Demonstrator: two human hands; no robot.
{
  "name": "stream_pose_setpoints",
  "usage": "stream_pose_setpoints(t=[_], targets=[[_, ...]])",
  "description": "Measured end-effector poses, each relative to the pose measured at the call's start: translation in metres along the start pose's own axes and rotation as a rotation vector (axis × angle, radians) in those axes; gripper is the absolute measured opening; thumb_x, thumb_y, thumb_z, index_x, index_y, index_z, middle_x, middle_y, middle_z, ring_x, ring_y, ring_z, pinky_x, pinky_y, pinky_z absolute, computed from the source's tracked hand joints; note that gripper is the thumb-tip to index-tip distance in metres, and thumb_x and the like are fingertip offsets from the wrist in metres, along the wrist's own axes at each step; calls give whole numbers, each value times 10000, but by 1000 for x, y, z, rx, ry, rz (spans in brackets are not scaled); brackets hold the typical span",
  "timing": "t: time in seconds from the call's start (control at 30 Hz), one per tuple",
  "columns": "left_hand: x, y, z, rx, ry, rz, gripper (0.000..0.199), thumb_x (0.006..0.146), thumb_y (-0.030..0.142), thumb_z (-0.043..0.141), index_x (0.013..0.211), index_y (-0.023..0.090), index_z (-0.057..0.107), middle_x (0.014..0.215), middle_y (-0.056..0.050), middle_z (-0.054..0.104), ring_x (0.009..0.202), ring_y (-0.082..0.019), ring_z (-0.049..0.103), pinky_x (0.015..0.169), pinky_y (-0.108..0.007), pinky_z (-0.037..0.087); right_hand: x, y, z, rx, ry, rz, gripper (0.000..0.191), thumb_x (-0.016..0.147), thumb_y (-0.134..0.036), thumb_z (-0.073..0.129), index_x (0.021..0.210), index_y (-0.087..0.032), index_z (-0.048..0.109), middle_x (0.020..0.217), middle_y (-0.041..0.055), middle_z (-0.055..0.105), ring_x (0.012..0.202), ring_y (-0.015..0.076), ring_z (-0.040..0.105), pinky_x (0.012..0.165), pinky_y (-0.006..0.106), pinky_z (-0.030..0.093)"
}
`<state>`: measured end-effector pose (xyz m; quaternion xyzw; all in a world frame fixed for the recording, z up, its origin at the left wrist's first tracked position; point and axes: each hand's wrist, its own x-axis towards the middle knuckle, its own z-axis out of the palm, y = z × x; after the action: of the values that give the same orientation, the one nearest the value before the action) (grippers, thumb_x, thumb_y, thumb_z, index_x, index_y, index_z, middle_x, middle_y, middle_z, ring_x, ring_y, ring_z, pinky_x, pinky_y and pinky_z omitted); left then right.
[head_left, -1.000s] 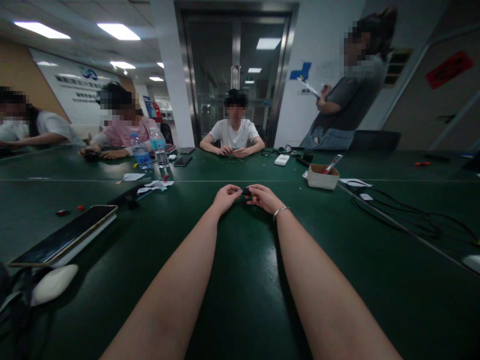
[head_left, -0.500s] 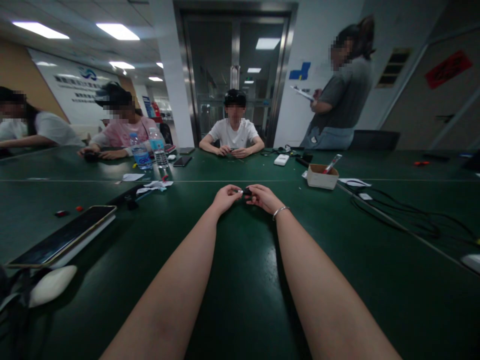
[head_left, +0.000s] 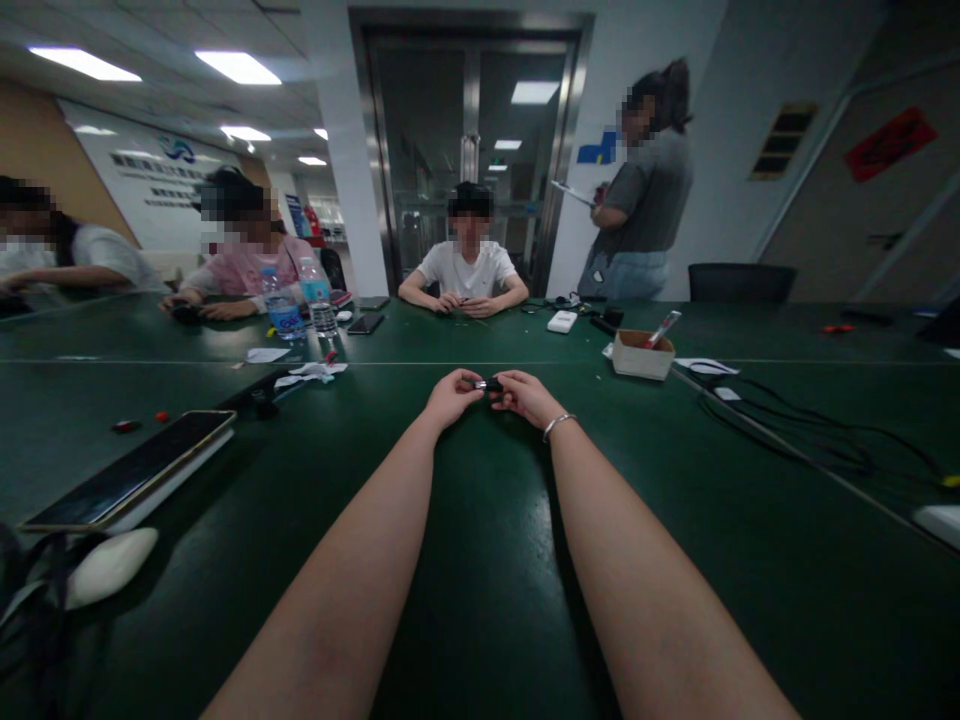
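Over the middle of the green table (head_left: 480, 480), my left hand (head_left: 454, 397) and my right hand (head_left: 527, 396) meet fingertip to fingertip. Between them is a small black piece (head_left: 493, 385) with a silvery part (head_left: 480, 384) at its left end. The fingers of my right hand pinch the black end. My left hand's thumb and fingers are closed on the silvery end. What exactly the small piece is cannot be made out. A bracelet (head_left: 559, 428) circles my right wrist.
A phone on a white box (head_left: 161, 478) lies at the left, near two water bottles (head_left: 318, 300) and crumpled paper (head_left: 311, 373). At the right are a small carton (head_left: 643, 358) and black cables (head_left: 810, 425). Several people are around the table's far side.
The standing person with a clipboard has moved to the left. More of the silvery part shows between my hands, which have hardly moved.
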<state>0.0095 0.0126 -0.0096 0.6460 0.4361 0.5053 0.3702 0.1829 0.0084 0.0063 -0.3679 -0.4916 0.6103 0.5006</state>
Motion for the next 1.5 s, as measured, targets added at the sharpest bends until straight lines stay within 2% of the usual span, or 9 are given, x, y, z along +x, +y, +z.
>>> stream_pose_setpoints(t=[0.23,0.47,0.63,0.8,0.9,1.03,1.17,1.37,1.5], targets=[[-1,2,-1,-13,39,28,216,668,182,715,877,166,665,839,-38,663,716,-129,586,733,-283,467,0,2,0,-61,2,-7,26,907,-147,562,884,-156,553,601,0,640,405,52,520,577,264,606],[-5,3,-1,8,8,10,254,731,347,665,918,176,658,693,-9,623,599,-118,538,573,-238,412,0,3,0,-73,8,-23,48,902,-184,591,885,-149,562,584,2,631,404,55,516,562,261,601],[-3,0,-2,64,20,24,280,669,293,726,917,174,671,697,-11,630,634,-127,557,634,-256,441,0,4,0,-74,17,-31,75,899,-209,601,874,-153,558,581,-8,632,382,45,495,551,253,600],[-2,0,-1,50,44,3,248,703,299,704,904,159,668,848,-61,677,746,-153,602,682,-274,463,0,3,1,-107,17,-18,54,913,-175,578,882,-141,550,575,-4,636,381,45,504,554,252,598],[-2,0,-1,51,49,16,281,723,295,684,975,178,645,793,-33,662,692,-138,591,636,-258,453,0,3,2,-113,15,-19,43,928,-138,540,887,-136,552,551,-14,622,388,48,513,557,248,598],[-1,-2,-1,57,0,-5,226,763,335,638,923,176,654,715,-18,647,623,-124,567,590,-245,429,0,3,2,-100,25,-15,43,924,-153,555,883,-138,555,554,-15,623,381,45,508,552,248,600],[1,-6,-2,81,1,16,257,681,254,711,921,172,668,740,-15,653,654,-119,569,635,-245,437,1,3,1,-85,24,-19,80,912,-202,590,878,-136,559,580,-3,638,374,41,501,550,252,601],[1,-5,-1,51,25,-9,246,700,293,706,898,152,665,819,-52,665,703,-133,588,628,-248,441,0,4,1,-86,27,-25,64,913,-182,584,882,-133,558,570,-1,636,380,44,504,549,249,598],[-1,-1,0,21,19,-9,235,737,305,668,929,174,633,703,-6,623,618,-117,569,579,-236,429,0,3,2,-91,28,-20,60,912,-172,581,871,-134,560,558,-3,629,378,46,496,540,246,595]])
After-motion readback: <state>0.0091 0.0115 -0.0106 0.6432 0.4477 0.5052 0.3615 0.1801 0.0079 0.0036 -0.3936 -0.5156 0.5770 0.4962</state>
